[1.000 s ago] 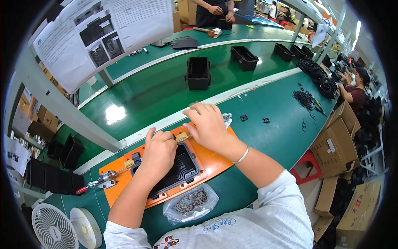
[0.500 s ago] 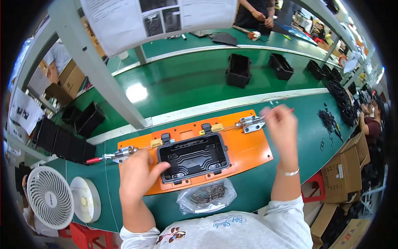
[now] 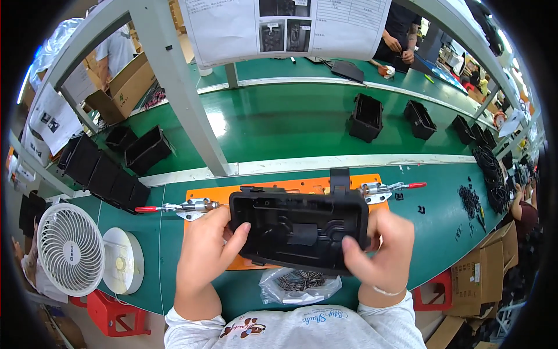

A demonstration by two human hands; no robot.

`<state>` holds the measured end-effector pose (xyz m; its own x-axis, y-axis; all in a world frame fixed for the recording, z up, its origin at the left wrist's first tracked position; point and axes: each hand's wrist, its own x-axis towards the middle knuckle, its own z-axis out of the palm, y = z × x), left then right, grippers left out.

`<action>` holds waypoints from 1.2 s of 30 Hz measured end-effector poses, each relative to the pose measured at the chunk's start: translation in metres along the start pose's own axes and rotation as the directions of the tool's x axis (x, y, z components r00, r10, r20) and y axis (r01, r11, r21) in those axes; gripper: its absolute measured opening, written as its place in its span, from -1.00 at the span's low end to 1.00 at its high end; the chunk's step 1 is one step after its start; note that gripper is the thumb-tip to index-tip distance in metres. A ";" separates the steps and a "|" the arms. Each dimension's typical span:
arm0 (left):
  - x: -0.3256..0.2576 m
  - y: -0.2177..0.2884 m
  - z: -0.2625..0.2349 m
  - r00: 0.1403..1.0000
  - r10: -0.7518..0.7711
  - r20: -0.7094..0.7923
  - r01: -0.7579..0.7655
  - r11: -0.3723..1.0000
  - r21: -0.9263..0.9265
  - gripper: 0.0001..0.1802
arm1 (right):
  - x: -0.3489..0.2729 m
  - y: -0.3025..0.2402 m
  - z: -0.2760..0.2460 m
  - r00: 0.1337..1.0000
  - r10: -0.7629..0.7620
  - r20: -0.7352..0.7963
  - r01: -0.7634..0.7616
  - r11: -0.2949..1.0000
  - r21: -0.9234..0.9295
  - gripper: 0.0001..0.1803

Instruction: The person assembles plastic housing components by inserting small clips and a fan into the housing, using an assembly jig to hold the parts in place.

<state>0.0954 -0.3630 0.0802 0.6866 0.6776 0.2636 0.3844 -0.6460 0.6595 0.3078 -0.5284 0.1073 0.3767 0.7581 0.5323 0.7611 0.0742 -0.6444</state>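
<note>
Both hands grip a black plastic box point(image 3: 302, 235), raised over the orange fixture plate point(image 3: 200, 193) and tilted so its ribbed inside shows. My left hand point(image 3: 210, 244) wraps its left end, thumb over the near rim. At the right end my right hand point(image 3: 381, 250) holds on, thumb pressing the inner wall; its other fingers are partly hidden behind the box. Toggle clamps with red handles flank the box on the plate: a left clamp point(image 3: 186, 207) and a right clamp point(image 3: 390, 188). Close to my body lies a clear plastic bag point(image 3: 301, 285) of small metal screws.
A white fan point(image 3: 71, 250) stands at the left, near several stacked black boxes point(image 3: 104, 174). More black boxes point(image 3: 366, 118) sit on the green conveyor point(image 3: 279, 122) beyond a pale rail. Black cables point(image 3: 490, 180) and small dark parts point(image 3: 469, 200) lie at right. A metal post point(image 3: 180, 93) rises ahead.
The box has come up off the orange plate and tilted. My right hand has left the right clamp and taken the box's right end; my left hand now grips its left end.
</note>
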 end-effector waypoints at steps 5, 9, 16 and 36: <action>0.006 -0.016 0.015 0.999 -0.002 -0.038 0.005 0.997 0.077 -0.76 | -0.001 -0.015 0.013 0.960 -0.278 -0.024 0.279 0.959 0.054 -0.65; 0.013 -0.019 0.020 0.999 -0.010 -0.032 0.013 0.994 0.107 -0.78 | 0.000 -0.009 0.013 0.946 -0.324 -0.031 0.325 0.945 0.037 -0.67; 0.023 -0.014 0.027 0.993 -0.095 0.074 0.117 0.614 -0.780 -0.76 | 0.005 0.012 0.003 0.960 -0.258 -0.107 0.272 0.950 0.153 -0.69; 0.182 -0.050 0.074 0.878 -0.241 0.414 0.416 0.811 -0.410 -0.53 | -0.003 0.032 -0.019 0.961 0.117 -0.249 -0.044 0.959 0.279 -0.69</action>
<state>0.2460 -0.2332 0.0430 0.7653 0.6053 -0.2190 0.3445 -0.0976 0.9337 0.3410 -0.5403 0.0958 0.5826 0.5763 0.5731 0.5658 0.2186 -0.7950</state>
